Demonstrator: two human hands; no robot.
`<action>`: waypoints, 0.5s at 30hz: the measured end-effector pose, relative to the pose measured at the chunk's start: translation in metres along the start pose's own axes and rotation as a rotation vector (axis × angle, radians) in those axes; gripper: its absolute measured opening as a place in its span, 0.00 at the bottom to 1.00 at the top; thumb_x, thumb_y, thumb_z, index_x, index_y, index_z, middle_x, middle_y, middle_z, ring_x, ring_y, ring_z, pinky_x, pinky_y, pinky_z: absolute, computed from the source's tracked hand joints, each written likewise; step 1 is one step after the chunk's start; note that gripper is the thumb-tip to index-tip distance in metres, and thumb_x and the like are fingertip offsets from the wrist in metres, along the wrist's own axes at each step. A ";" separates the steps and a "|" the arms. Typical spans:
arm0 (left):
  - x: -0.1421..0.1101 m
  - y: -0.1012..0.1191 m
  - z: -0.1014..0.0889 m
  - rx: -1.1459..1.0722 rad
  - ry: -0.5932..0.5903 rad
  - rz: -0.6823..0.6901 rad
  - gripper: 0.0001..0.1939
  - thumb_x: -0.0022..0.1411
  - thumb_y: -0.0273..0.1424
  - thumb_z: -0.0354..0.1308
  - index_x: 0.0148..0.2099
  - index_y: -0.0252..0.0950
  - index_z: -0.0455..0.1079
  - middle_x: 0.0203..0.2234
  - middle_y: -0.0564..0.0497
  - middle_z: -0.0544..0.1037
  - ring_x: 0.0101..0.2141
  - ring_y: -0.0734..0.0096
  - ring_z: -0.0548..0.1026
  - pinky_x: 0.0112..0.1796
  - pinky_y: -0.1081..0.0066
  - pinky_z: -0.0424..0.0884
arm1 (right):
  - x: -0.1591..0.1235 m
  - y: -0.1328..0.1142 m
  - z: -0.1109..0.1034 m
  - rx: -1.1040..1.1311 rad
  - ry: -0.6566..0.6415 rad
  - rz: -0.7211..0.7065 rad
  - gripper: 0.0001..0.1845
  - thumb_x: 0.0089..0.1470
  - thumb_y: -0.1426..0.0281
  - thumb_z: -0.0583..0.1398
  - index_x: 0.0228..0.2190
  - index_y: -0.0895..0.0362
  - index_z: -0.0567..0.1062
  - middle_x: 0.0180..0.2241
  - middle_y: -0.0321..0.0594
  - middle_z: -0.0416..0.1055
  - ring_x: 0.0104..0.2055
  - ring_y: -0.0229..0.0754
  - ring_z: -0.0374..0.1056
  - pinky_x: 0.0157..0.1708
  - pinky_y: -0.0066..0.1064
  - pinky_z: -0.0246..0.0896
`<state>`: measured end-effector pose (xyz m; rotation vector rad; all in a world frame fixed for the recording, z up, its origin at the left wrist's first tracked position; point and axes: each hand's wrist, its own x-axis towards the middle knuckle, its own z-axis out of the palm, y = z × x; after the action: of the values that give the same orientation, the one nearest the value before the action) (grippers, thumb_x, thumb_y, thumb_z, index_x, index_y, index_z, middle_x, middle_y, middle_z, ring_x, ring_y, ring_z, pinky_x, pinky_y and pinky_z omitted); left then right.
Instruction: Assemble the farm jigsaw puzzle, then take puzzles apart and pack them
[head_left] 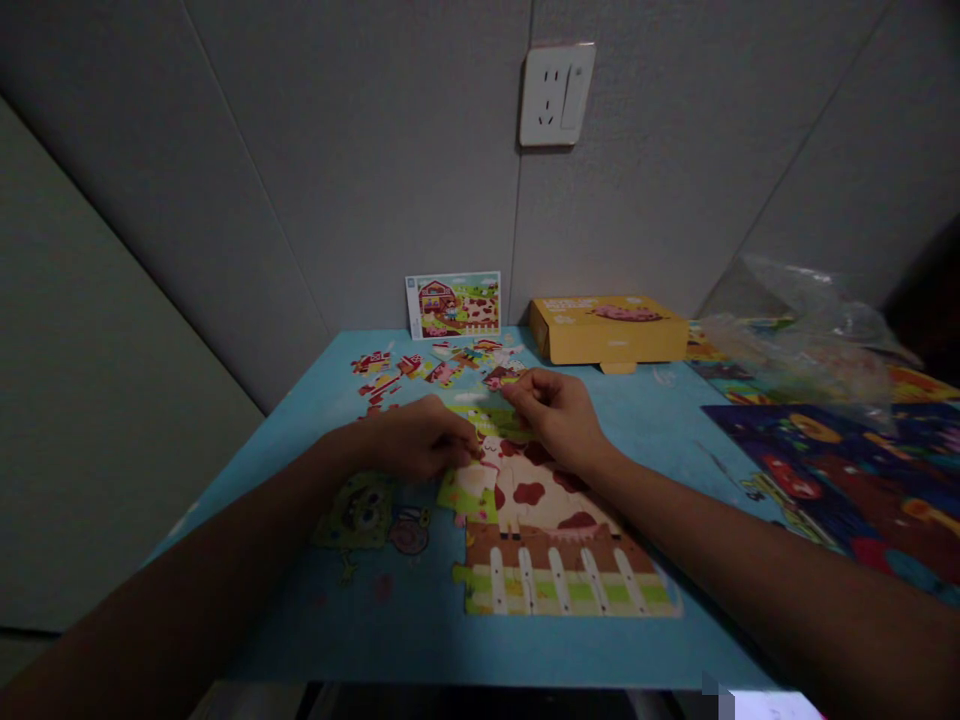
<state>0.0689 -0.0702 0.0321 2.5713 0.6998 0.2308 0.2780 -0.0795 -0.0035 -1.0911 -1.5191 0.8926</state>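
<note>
A partly joined jigsaw puzzle [540, 500] with a brown-spotted cow and a white fence lies flat before me. My left hand [424, 440] is closed at its upper left edge, fingertips bent down by the cow's head; whatever they hold is hidden. Past the puzzle's top edge, my right hand [555, 415] pinches thumb and forefinger at a dark puzzle piece [501, 378] on the near side of the loose pieces. Several other loose pieces [444, 373] are scattered beyond both hands, some showing red barn parts and a pink pig.
A picture card [454, 305] of the farm scene leans on the wall. Right of it stands a yellow box [607, 330]. A clear plastic bag [802, 330] and a dark, colourful puzzle sheet [862, 490] lie at the right. The blue table [360, 640] ends close to me.
</note>
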 end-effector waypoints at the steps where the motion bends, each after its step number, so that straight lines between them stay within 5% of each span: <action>1: 0.000 0.006 0.002 0.021 -0.040 0.025 0.09 0.57 0.25 0.53 0.35 0.35 0.75 0.23 0.53 0.78 0.23 0.78 0.70 0.27 0.78 0.62 | 0.000 0.000 0.000 -0.002 0.001 0.005 0.17 0.51 0.58 0.60 0.21 0.57 0.67 0.14 0.29 0.60 0.16 0.30 0.53 0.16 0.24 0.46; 8: -0.003 0.005 -0.004 0.012 -0.100 -0.047 0.04 0.53 0.26 0.57 0.29 0.33 0.71 0.15 0.56 0.69 0.18 0.80 0.63 0.21 0.79 0.56 | 0.001 0.000 0.001 -0.022 0.002 0.005 0.18 0.50 0.58 0.61 0.20 0.57 0.66 0.15 0.29 0.60 0.17 0.30 0.52 0.17 0.25 0.46; 15: -0.008 0.004 -0.014 -0.001 -0.198 -0.088 0.12 0.54 0.29 0.57 0.21 0.32 0.66 0.13 0.57 0.66 0.16 0.81 0.58 0.18 0.78 0.53 | 0.000 -0.002 0.001 -0.046 -0.004 0.006 0.18 0.50 0.58 0.60 0.19 0.57 0.66 0.15 0.30 0.60 0.17 0.31 0.53 0.17 0.25 0.47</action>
<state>0.0598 -0.0723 0.0457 2.5112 0.7352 -0.0511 0.2766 -0.0802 -0.0021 -1.1279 -1.5473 0.8677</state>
